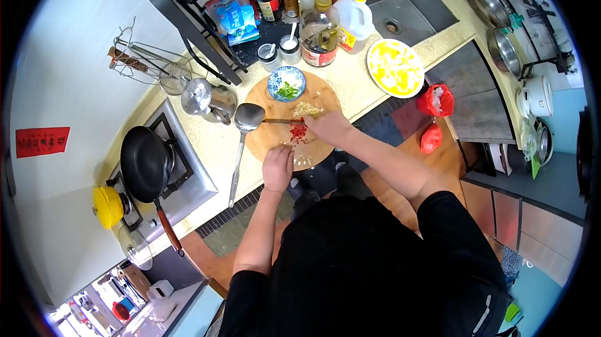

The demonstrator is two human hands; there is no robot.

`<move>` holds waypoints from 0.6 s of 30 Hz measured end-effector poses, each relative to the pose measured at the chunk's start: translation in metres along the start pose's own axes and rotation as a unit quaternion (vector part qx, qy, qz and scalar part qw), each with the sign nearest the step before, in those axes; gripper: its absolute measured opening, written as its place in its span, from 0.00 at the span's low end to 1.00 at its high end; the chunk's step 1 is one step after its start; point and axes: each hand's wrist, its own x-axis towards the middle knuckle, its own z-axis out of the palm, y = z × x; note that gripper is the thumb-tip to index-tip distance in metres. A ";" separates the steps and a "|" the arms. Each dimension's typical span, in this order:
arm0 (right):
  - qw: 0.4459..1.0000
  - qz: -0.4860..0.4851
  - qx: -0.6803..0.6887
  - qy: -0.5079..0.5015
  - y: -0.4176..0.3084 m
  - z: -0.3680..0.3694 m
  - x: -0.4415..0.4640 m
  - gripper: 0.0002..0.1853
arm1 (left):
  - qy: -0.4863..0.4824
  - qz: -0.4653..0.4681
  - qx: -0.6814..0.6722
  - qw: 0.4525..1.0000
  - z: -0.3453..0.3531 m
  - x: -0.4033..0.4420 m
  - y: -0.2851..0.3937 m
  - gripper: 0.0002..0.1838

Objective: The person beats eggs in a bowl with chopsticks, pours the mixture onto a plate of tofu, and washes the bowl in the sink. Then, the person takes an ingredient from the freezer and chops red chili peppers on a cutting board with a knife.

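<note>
A round wooden cutting board [256, 143] lies on the counter before me. My right hand [327, 128] is closed around a knife, whose blade [282, 121] points left across the board. Chopped red chili [298, 133] lies just below the blade. My left hand [277, 167] rests at the board's near left edge, fingers curled together close to the chili; what they hold, if anything, is hidden. Pale minced bits [307, 109] lie beyond the knife. At the board's far side stands a blue-patterned bowl [287, 83] with chopped green and white pieces. The knife's handle is hidden in my hand.
Left of the board lies a metal spatula [244, 137]; a black frying pan [145, 162] sits on the stove. A plate of yellow-and-white food [395, 68] stands right, near the sink [407, 8]. Behind are two seasoning jars [290, 49], a large glass jar [320, 30] and a plastic jug [355, 21].
</note>
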 end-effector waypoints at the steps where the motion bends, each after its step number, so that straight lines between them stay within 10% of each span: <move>1: 1.000 -0.009 0.004 0.001 -0.002 0.008 -0.001 0.10 | 0.004 -0.005 0.002 1.000 -0.001 -0.001 0.000 0.07; 13: 0.998 -0.048 0.006 -0.038 0.000 -0.034 -0.010 0.13 | 0.106 0.017 0.096 0.990 -0.037 0.037 0.007 0.24; 18: 0.997 -0.059 -0.022 -0.044 -0.013 -0.018 -0.008 0.09 | -0.052 0.071 0.024 0.996 -0.033 0.056 -0.009 0.16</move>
